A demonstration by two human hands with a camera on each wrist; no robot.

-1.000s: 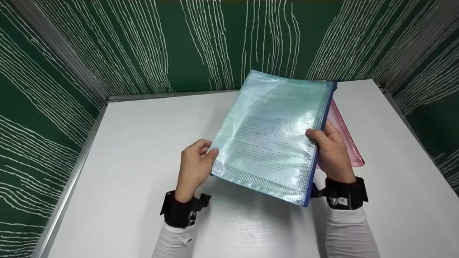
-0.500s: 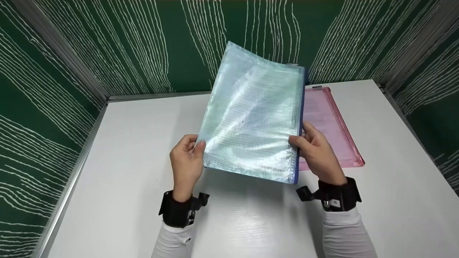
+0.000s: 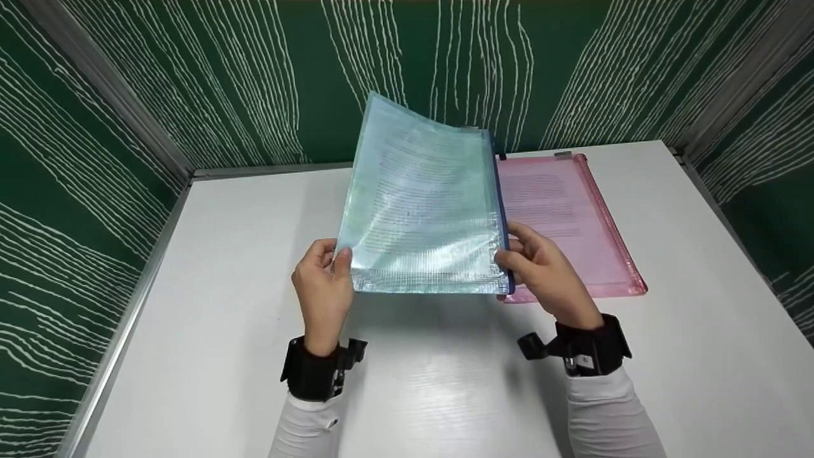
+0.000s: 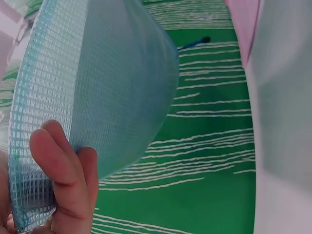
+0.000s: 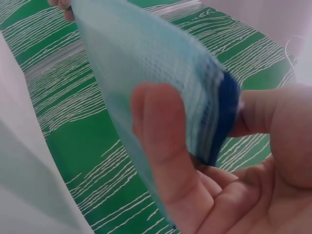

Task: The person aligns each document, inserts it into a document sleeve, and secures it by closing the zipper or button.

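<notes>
A translucent blue mesh zipper pouch (image 3: 423,197) with printed paper inside is held tilted above the table, its far edge bowed. My left hand (image 3: 324,286) pinches its lower left edge, thumb in front and fingers behind; the left wrist view shows those fingers (image 4: 66,170) against the mesh. At the dark blue zipper edge on the right, my right hand (image 3: 547,273) grips the pouch between thumb and fingers, and the right wrist view shows the blue zipper strip (image 5: 226,112) there. A pink zipper pouch (image 3: 591,254) lies flat on the table, partly covered by the blue one.
The white table (image 3: 210,305) has a metal-edged frame (image 3: 137,286) along its left side. Green panels (image 3: 337,38) with white wavy lines rise behind and at both sides.
Both hands have carried the blue pouch leftward, and its lower edge has risen. More of the pink pouch shows now. The blue pouch's far edge rose, then dropped a little.
</notes>
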